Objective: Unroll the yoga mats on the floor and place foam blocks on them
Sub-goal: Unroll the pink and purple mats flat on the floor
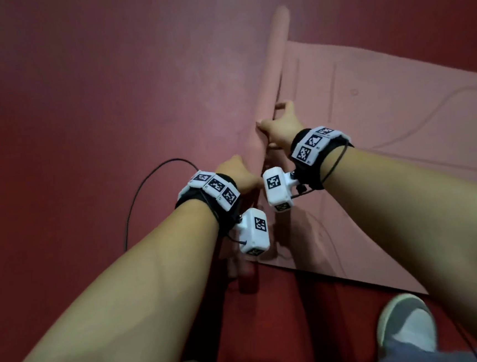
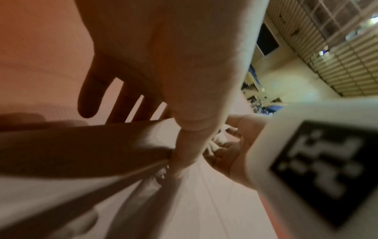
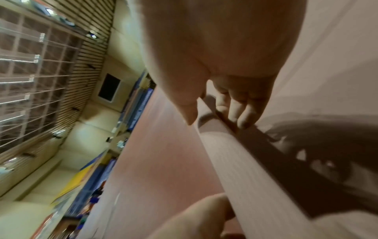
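A pink yoga mat (image 1: 385, 127) lies partly unrolled on the red floor, its flat part spreading to the right. The remaining roll (image 1: 273, 62) runs along its left edge, away from me. My right hand (image 1: 278, 125) grips the roll at mid-length; in the right wrist view its fingers (image 3: 239, 113) curl over the roll (image 3: 245, 169) into the crease, the thumb on the other side. My left hand (image 1: 239, 175) lies over the roll nearer to me. In the left wrist view its fingers (image 2: 122, 103) reach straight past the roll (image 2: 81, 145) and the thumb rests on it. No foam block is in view.
A black cable (image 1: 135, 198) loops on the red floor (image 1: 81, 108) left of my left wrist. My grey shoe (image 1: 405, 325) stands by the mat's near corner. A slatted wall (image 3: 40, 80) and blue and yellow items show far off in the right wrist view.
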`<state>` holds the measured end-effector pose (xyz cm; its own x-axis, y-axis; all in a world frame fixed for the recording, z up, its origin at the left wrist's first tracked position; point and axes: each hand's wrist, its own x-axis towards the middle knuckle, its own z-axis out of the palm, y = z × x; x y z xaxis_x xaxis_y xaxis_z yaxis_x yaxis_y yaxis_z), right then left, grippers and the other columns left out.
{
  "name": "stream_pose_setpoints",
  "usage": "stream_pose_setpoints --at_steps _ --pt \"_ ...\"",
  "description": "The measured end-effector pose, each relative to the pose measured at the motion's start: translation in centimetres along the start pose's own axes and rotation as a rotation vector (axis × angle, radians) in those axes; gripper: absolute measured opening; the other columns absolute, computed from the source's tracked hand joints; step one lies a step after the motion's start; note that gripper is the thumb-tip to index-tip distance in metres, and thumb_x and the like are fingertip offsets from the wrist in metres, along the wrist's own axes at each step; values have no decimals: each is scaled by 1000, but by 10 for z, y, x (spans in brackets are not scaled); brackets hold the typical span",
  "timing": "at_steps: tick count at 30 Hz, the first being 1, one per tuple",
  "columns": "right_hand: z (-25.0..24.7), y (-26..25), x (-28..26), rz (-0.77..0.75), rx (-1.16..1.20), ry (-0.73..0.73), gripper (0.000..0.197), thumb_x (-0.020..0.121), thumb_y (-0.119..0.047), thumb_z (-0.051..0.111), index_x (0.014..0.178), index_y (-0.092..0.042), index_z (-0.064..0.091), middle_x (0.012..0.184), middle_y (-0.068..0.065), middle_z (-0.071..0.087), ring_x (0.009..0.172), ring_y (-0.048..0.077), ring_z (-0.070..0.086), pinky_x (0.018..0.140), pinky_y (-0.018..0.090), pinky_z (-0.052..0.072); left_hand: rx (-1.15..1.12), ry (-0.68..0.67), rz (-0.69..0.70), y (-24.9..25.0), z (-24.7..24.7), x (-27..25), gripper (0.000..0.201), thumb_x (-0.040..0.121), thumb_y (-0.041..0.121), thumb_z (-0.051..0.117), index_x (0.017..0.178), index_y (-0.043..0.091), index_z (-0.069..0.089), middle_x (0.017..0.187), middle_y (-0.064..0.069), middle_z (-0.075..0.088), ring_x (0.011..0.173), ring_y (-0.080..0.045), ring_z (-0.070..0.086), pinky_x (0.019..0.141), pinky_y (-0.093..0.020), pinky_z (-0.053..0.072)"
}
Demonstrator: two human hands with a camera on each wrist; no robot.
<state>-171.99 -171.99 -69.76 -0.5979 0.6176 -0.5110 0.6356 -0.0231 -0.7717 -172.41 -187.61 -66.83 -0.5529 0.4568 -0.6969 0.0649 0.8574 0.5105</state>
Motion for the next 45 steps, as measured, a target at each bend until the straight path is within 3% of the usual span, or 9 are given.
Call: stream_pose_setpoints --at_steps 3,5,8,11,15,21,28,37,45 --pt "27 -1 3 -135 3 -132 56 93 -18 58 143 -26 33 87 -7 56 66 5 52 59 24 47 -45 96 -37 -12 -5 1 28 82 31 65 102 11 66 94 -10 72 85 -29 69 71 -32 55" --pt "42 0 1 -211 -30 -222 67 95 -15 57 153 -27 24 103 -5 62 74 1 52 66 19 46 -28 187 -75 -30 -6 -4 23 84 24 60 100 10 68 93 -11 70 87 -32 67 72 -33 54" --pt "51 0 -13 -260 -53 -294 74 94 -12 58 156 -24 19 140 0 53 103 14 58 93 30 48 42 267 -156 -64 1 -21 17 87 22 61 96 11 69 96 -12 70 91 -33 65 71 -32 46" --pt "51 2 -20 -345 -245 -317 77 90 -14 62 155 -25 23 136 1 52 112 16 55 95 24 43 7 315 -238 -93 9 -33 12 87 28 67 89 16 67 98 -10 72 92 -31 65 72 -29 43" --pt "58 8 -20 -422 -628 -329 82 89 -25 62 156 -30 16 146 14 36 131 34 40 112 41 35 -78 426 -330 -113 16 -40 12 85 30 73 86 23 64 101 -7 72 91 -26 65 75 -26 44" --pt "67 20 -35 -594 -935 -445 83 84 -24 60 156 -27 18 165 -2 5 147 28 18 117 49 26 -126 517 -399 -110 21 -40 16 82 22 73 90 17 61 99 -8 70 92 -31 64 75 -31 49" --pt "88 32 -55 -685 -1167 -667 75 93 -26 54 157 -20 15 165 -3 6 152 20 3 121 49 12 -135 556 -414 -106 23 -32 20 83 3 49 84 19 61 95 -10 70 87 -32 63 77 -34 52" --pt "87 43 -42 -819 -1289 -671 67 98 -27 42 157 -21 12 165 -4 0 152 18 0 119 49 12 -10 503 -372 -103 28 -14 24 92 47 57 92 23 56 91 -4 65 83 -31 58 69 -33 40" --pt "70 28 -1 -835 -1327 -622 71 100 -44 41 158 -20 8 165 -4 -3 151 10 -1 121 51 1 64 430 -430 -98 12 4 25 98 39 53 113 25 66 116 -11 67 103 -36 62 80 -33 41"
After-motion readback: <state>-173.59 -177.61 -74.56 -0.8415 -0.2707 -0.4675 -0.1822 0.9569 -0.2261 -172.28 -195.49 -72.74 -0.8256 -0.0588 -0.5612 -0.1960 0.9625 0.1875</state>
